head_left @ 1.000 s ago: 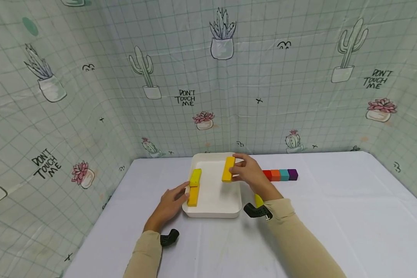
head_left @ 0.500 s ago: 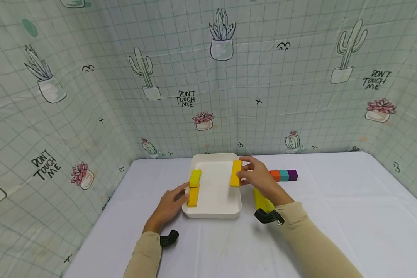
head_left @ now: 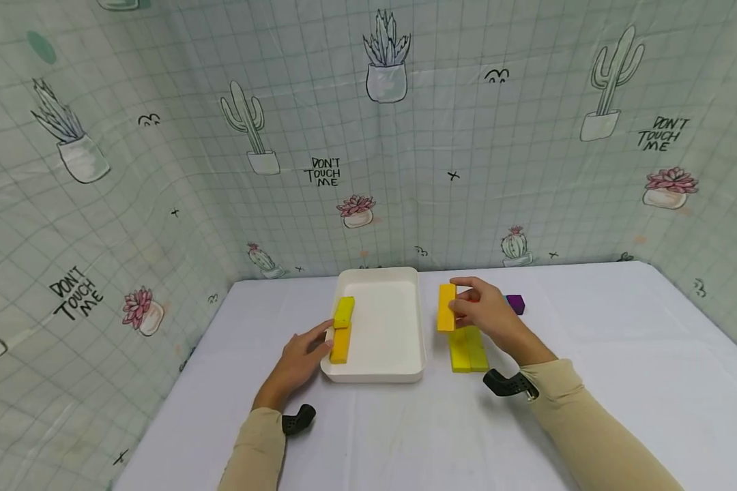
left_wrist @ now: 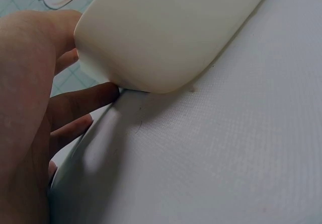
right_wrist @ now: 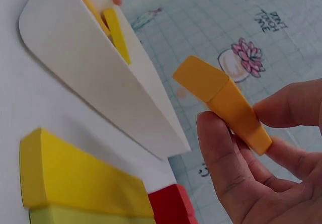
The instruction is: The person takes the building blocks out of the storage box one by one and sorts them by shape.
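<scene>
My right hand point(head_left: 491, 315) pinches an orange-yellow rectangular block point(right_wrist: 236, 110) between thumb and fingertips. It holds the block upright above the table, right of the white tray point(head_left: 385, 376). Below that hand, two yellow blocks point(head_left: 460, 358) lie side by side on the cloth; the right wrist view shows one yellow block point(right_wrist: 85, 178) up close. My left hand point(head_left: 297, 361) holds the tray's left edge, with fingertips touching its outer wall point(left_wrist: 146, 38). Inside the tray, along that edge, lie a lime-yellow block point(head_left: 344, 311) and an orange-yellow block point(head_left: 340, 346), end to end.
A purple cube point(head_left: 516, 304) stands behind the right hand, which mostly hides its neighbours. A red block point(right_wrist: 173, 204) shows in the right wrist view. White cloth point(head_left: 368, 436) covers the table, and a printed curtain point(head_left: 454, 136) rises behind it.
My right hand has carried the orange-yellow block rightward, from over the tray to past its right edge. The two yellow blocks below have come into view. The left hand stays at the tray.
</scene>
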